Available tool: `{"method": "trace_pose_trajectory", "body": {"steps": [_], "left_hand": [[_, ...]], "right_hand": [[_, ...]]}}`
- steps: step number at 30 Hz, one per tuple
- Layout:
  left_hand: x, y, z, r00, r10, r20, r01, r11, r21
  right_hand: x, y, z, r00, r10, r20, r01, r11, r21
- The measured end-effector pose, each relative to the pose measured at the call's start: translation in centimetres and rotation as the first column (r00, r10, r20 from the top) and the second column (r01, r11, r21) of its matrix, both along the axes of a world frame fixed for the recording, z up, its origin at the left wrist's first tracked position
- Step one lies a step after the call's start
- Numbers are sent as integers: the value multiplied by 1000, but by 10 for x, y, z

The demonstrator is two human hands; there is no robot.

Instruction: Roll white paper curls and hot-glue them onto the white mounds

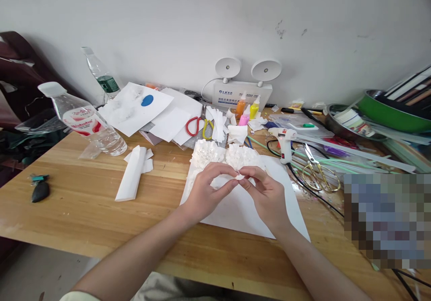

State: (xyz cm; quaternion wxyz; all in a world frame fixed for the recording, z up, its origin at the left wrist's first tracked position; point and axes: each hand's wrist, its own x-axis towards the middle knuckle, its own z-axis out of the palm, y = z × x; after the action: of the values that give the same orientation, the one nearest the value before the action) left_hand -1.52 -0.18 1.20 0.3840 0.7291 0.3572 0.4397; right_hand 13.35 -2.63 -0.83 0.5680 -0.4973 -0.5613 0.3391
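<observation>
Between the fingertips of both hands is a small piece of white paper (pixel 239 176). My left hand (pixel 210 186) pinches it from the left, and my right hand (pixel 266 193) pinches it from the right. Beneath them lies a large white sheet (pixel 235 211) on the wooden table. Clumps of crumpled white paper bits (pixel 208 154) cover the sheet's far part, partly hidden behind my hands. A folded white paper strip (pixel 131 177) lies to the left, over smaller paper pieces.
Two water bottles (pixel 90 124) stand at the left near loose sheets (pixel 134 108). Red-and-yellow-handled pliers (pixel 199 126), paint bottles (pixel 247 110) and an emergency light (pixel 242 92) are at the back. A glue gun (pixel 284 144) and gold-handled scissors (pixel 319 173) sit right, with cords.
</observation>
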Motion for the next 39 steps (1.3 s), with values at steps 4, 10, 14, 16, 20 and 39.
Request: {"method": "trace_pose_trajectory", "body": {"steps": [4, 10, 14, 16, 20, 39], "left_hand": [[0, -1, 0, 1000, 3, 18, -2, 1000, -28], [-1, 0, -1, 996, 6, 93, 3, 995, -102], [-1, 1, -1, 991, 17, 130, 7, 984, -176], [-1, 2, -1, 988, 9, 151, 19, 983, -183], [-1, 4, -1, 982, -20, 187, 56, 981, -187], [-1, 3, 2, 991, -51, 123, 74, 979, -190]], "right_hand": [[1, 0, 0, 1000, 4, 8, -4, 1000, -5], [0, -1, 1, 1000, -7, 20, 6, 1000, 9], [0, -1, 1, 1000, -8, 11, 8, 1000, 9], [0, -1, 2, 1000, -3, 14, 3, 1000, 6], [1, -1, 1, 1000, 14, 16, -14, 1000, 4], [2, -1, 2, 998, 59, 33, -60, 998, 12]]}}
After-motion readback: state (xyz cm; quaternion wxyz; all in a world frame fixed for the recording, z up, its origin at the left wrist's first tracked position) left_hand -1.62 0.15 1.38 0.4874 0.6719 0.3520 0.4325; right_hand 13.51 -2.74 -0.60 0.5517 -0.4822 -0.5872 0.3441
